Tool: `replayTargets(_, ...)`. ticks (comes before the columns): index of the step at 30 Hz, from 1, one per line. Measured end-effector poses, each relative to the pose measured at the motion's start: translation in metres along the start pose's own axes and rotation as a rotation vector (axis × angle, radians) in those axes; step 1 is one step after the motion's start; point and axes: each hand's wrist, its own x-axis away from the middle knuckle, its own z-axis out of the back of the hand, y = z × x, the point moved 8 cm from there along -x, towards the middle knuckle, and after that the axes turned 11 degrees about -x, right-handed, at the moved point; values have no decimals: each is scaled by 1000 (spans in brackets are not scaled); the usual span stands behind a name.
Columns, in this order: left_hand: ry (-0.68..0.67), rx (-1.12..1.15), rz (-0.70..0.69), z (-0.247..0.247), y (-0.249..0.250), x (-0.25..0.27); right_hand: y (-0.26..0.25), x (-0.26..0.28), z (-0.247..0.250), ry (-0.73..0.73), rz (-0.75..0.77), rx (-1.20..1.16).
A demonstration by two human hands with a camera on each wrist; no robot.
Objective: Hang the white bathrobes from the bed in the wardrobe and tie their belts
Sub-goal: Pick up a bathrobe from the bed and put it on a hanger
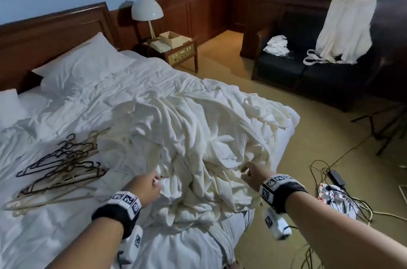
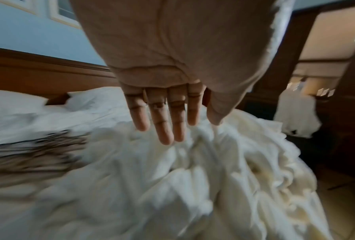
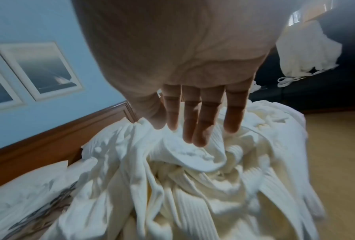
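Observation:
A heap of white bathrobes (image 1: 198, 147) lies crumpled on the near right part of the bed (image 1: 72, 97). My left hand (image 1: 152, 180) reaches onto the heap's near left edge, its fingers (image 2: 166, 129) straight and holding nothing. My right hand (image 1: 248, 171) is at the heap's near right side, its straight fingers (image 3: 192, 133) just over a rolled fold of robe (image 3: 192, 155). Several black and beige hangers (image 1: 59, 165) lie on the sheet to the left. Another white robe (image 1: 345, 26) is draped over dark furniture at the far right, its belt dangling.
A black sofa (image 1: 308, 77) with a bundle of white cloth (image 1: 277, 45) stands across the carpet. A nightstand (image 1: 180, 52) with a lamp is beside the bed. Cables and a power strip (image 1: 334, 193) lie on the floor at my right, near a folding stand (image 1: 383, 125).

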Motion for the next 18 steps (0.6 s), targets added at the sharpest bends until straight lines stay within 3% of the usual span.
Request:
replayTargets(3, 12, -8, -182, 5, 83, -55, -4, -54, -6, -51, 24, 12)
replayTargets(6, -94, -52, -227, -20, 141, -91, -1, -107, -27, -111, 30, 97)
replayTargets(8, -134, -75, -235, -40, 155, -113, 7, -141, -42, -137, 53, 189)
replayTargets(12, -67, -129, -265, -47, 161, -138, -5, -168, -62, -220, 204, 378)
replayTargets(15, -37, -253, -239, -43, 154, -150, -18, -162, -74, -266, 343, 395)
replayTargets(18, -66, -418, -295, -44, 168, -162, -45, -126, -85, -417, 640, 318)
